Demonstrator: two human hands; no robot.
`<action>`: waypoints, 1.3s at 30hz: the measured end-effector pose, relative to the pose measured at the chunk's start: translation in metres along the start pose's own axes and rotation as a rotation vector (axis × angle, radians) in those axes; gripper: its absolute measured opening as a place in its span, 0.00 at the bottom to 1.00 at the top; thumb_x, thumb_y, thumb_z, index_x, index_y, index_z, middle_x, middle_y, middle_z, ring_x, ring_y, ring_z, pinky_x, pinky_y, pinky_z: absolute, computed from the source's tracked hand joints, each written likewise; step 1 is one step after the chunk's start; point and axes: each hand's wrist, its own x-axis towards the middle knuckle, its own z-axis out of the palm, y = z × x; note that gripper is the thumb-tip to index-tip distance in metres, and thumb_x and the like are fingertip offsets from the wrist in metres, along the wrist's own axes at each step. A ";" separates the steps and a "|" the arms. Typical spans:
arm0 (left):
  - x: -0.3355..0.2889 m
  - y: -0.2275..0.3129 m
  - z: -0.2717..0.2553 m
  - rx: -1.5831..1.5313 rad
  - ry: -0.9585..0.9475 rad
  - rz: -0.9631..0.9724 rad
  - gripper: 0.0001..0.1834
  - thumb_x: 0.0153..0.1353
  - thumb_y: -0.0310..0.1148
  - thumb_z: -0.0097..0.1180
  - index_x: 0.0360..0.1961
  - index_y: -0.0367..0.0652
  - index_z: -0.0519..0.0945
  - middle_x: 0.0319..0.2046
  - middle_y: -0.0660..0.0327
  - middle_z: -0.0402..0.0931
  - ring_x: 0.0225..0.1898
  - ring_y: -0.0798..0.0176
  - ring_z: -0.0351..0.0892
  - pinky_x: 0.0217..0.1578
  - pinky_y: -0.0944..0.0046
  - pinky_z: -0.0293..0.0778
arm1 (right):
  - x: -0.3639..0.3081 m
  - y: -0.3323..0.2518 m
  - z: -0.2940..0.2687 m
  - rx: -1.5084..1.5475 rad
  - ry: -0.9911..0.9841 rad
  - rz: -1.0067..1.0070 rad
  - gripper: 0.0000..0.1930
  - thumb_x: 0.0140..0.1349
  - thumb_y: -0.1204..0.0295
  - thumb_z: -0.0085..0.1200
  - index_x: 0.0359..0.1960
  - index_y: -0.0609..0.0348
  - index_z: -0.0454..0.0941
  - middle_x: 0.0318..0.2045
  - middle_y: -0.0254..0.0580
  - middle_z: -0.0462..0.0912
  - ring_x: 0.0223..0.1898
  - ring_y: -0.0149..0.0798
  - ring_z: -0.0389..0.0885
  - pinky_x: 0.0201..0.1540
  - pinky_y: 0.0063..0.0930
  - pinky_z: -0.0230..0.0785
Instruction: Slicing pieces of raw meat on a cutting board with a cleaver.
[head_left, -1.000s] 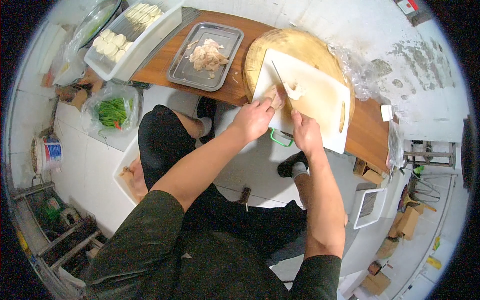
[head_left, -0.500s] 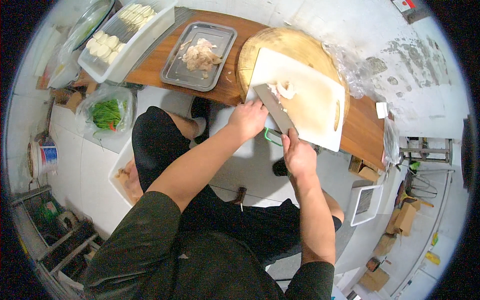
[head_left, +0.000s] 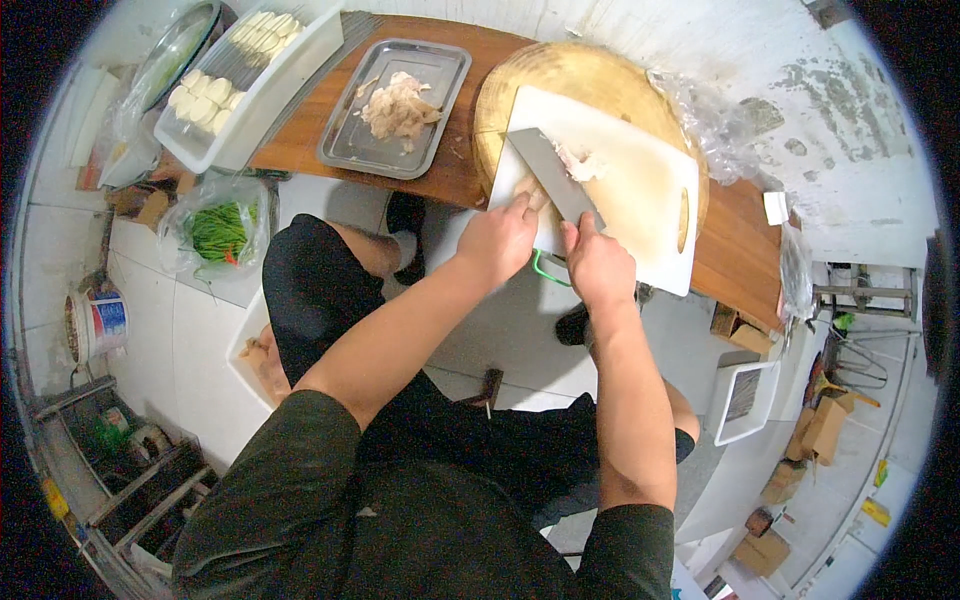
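My right hand [head_left: 601, 264] is closed round the handle of a broad-bladed cleaver [head_left: 553, 172]. The blade slants up and left across a white cutting board [head_left: 640, 190], between two portions of pale raw meat. My left hand [head_left: 497, 240] is closed, its fingertips pressing a piece of raw meat [head_left: 531, 190] at the board's near left edge, just left of the blade. Small cut meat pieces [head_left: 580, 163] lie on the blade's far right side. Beneath the board is a round wooden chopping block [head_left: 560, 68]; a green loop handle [head_left: 546, 270] shows below the board's near edge.
Left of the block, a clear tray [head_left: 345, 150] holds cut meat [head_left: 400, 108]. Farther left stands a white bin [head_left: 225, 140] with pale round slices. Green vegetables [head_left: 222, 232] sit in a plastic bag below. Crumpled clear plastic [head_left: 715, 130] lies against the wall at right.
The cleaver has shifted up the board, away from me, and more of its blade face shows. Meat under my left fingertips is now visible. The whole view has shifted slightly.
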 end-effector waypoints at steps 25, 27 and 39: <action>0.013 -0.031 -0.025 -0.118 0.071 -0.033 0.08 0.64 0.34 0.53 0.35 0.41 0.79 0.39 0.52 0.78 0.37 0.43 0.83 0.37 0.46 0.81 | -0.021 0.061 -0.026 0.518 0.021 0.085 0.25 0.76 0.53 0.46 0.39 0.66 0.82 0.24 0.53 0.83 0.28 0.50 0.83 0.35 0.41 0.74; 0.018 -0.039 -0.042 -0.122 0.067 -0.031 0.09 0.64 0.35 0.53 0.37 0.40 0.78 0.40 0.51 0.78 0.38 0.42 0.82 0.39 0.46 0.80 | -0.028 0.054 -0.035 0.296 -0.072 0.050 0.19 0.75 0.55 0.47 0.45 0.55 0.85 0.36 0.60 0.85 0.44 0.65 0.82 0.48 0.52 0.75; 0.094 -0.022 -0.083 -0.053 0.029 0.301 0.07 0.64 0.32 0.51 0.40 0.46 0.79 0.42 0.59 0.81 0.41 0.49 0.84 0.42 0.48 0.79 | -0.018 0.091 -0.031 0.891 -0.007 0.393 0.23 0.76 0.53 0.44 0.37 0.62 0.79 0.26 0.50 0.79 0.29 0.48 0.78 0.32 0.42 0.69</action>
